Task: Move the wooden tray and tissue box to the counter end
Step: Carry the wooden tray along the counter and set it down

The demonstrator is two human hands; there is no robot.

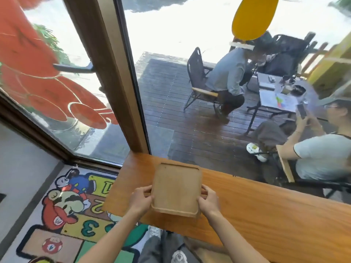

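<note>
A light wooden tray (176, 188) with rounded corners and a raised rim lies empty near the left end of the orange-brown wooden counter (266, 211). My left hand (140, 200) grips the tray's left edge near its front corner. My right hand (209, 201) grips its right edge opposite. The front edge of the tray looks slightly raised off the counter. No tissue box is in view.
The counter runs along a large window; its left end (117, 188) stops by a brown window post (106, 73). A cartoon floor mat (72, 215) lies below left. Outside, two people sit at a small table (275, 95) on dark decking.
</note>
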